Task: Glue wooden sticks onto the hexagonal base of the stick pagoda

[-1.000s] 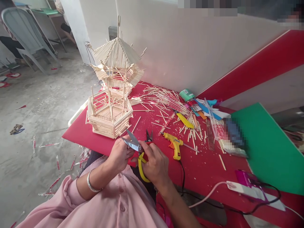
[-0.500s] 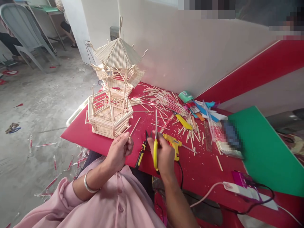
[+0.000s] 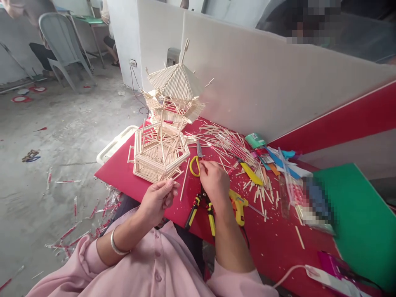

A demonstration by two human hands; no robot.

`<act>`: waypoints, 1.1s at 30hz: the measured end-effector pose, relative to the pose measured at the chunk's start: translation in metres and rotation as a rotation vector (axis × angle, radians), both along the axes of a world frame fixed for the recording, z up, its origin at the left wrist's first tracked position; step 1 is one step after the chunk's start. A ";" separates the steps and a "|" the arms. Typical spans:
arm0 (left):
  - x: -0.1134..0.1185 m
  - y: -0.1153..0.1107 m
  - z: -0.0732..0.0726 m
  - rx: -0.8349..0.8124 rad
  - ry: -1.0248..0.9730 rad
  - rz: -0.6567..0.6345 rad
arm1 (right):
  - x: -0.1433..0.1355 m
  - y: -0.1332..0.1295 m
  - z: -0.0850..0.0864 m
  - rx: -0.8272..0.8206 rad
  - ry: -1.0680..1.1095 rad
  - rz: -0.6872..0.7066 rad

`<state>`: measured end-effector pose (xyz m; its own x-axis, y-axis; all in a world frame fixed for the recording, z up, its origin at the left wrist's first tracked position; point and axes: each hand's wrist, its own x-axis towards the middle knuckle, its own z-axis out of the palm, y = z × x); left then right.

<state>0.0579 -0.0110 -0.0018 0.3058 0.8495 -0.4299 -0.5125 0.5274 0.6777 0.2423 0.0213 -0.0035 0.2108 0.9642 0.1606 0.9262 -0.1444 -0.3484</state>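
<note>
My left hand is closed in a pinch in front of the wooden-stick model, with the small tip of a short stick showing at its fingertips. Over the red table, my right hand has its fingers curled at the yellow-handled scissors. One handle loop shows beside the fingers and the blades point away from me; the other loop is hidden. Yellow-and-black pliers lie below that hand, partly covered by it. A single loose stick rests between the model and the scissors.
A yellow glue gun lies right of my right hand. Loose sticks and a yellow-handled cutter are spread behind. A taller stick pagoda stands near the wall. A green board and power strip are at the right.
My right hand has moved forward with the scissors, from upright above the pliers to down near the tabletop beside the loose stick. My left hand keeps its pinch. The view has shifted.
</note>
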 end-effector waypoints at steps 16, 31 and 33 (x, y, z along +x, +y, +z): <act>-0.032 0.013 0.014 0.388 0.321 0.174 | -0.065 -0.023 0.030 0.464 0.282 0.346; -0.049 0.043 0.014 0.901 1.082 0.030 | -0.081 -0.002 0.030 0.382 0.189 0.297; -0.051 0.045 0.013 0.973 1.142 -0.017 | -0.083 -0.002 0.031 0.396 0.150 0.282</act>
<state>0.0073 0.0343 0.0110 0.2169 0.9356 0.2787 0.5212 -0.3524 0.7773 0.1595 0.0195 0.0272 0.0001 0.8583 0.5131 0.8456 0.2738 -0.4583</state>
